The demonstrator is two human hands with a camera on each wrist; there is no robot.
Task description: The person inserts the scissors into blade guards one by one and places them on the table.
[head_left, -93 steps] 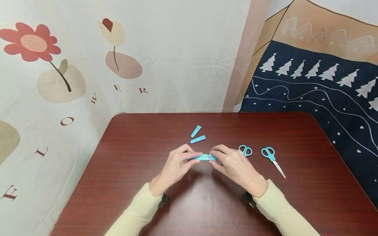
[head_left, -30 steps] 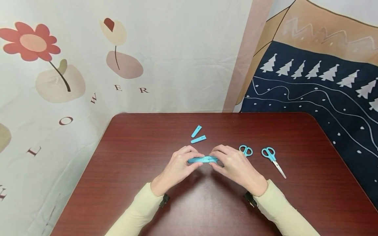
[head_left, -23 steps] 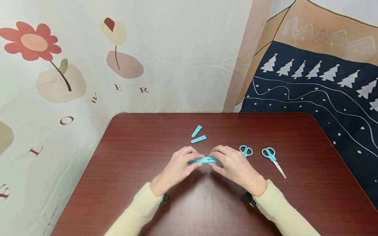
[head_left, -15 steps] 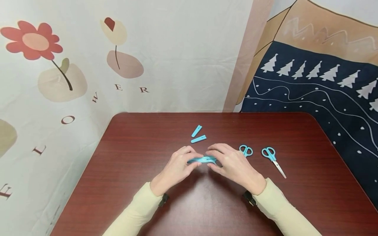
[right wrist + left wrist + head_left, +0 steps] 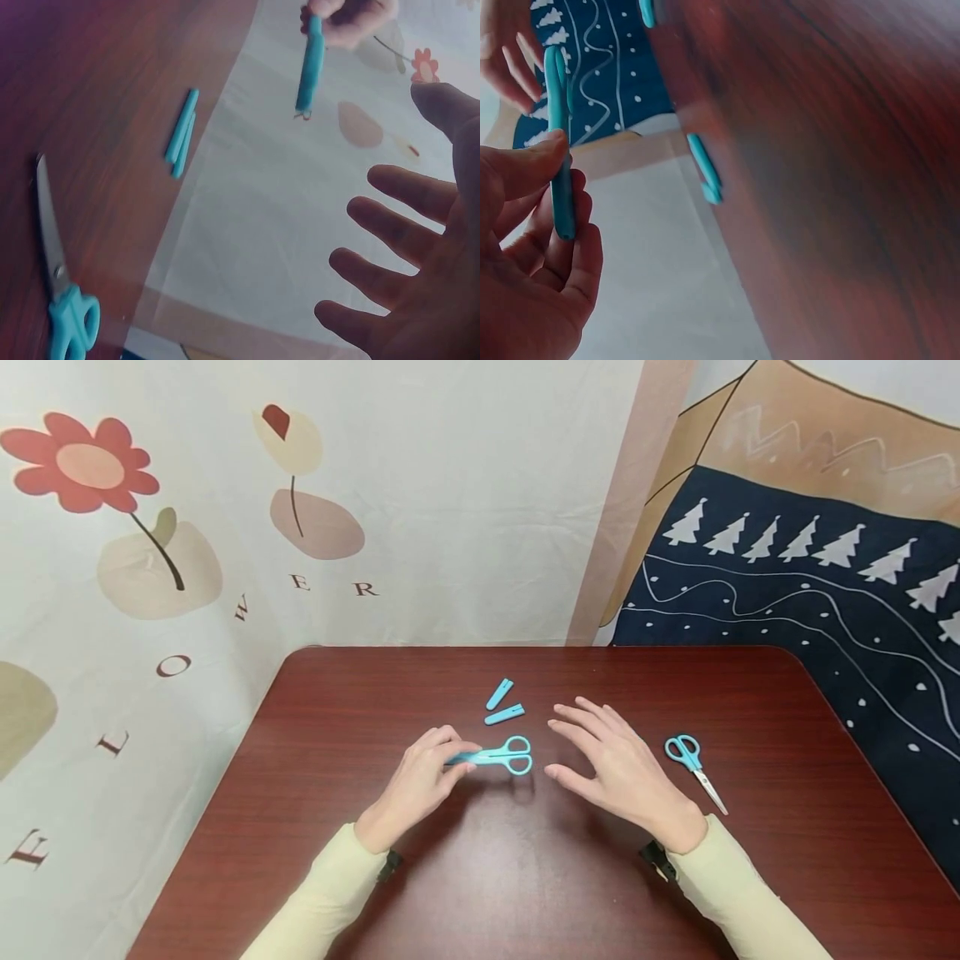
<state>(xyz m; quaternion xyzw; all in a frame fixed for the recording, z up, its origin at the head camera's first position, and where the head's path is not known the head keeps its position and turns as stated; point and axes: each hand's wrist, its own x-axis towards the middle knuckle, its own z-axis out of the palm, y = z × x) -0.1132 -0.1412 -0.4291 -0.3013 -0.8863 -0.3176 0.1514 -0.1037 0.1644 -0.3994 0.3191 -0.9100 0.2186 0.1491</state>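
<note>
table [image 5: 375, 710]: dark red wood | 2 blue caps [image 5: 501, 702]: lying far-centre | bare scissors [image 5: 693, 768]: right

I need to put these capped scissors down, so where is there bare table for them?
Bare wood lies along the table's near edge between the sleeves, and across the left part, left of the left hand. The middle is crowded: two caps, the right hand, and bare scissors to its right.

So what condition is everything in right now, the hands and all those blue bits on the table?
Left hand: pinches the capped scissors by the cap end.
Capped scissors: blades sheathed, handle loops free.
Right hand: fingers spread, holds nothing.
Bare scissors: blades closed, uncovered, flat on the table.
Two loose caps: off, lying side by side.
</note>
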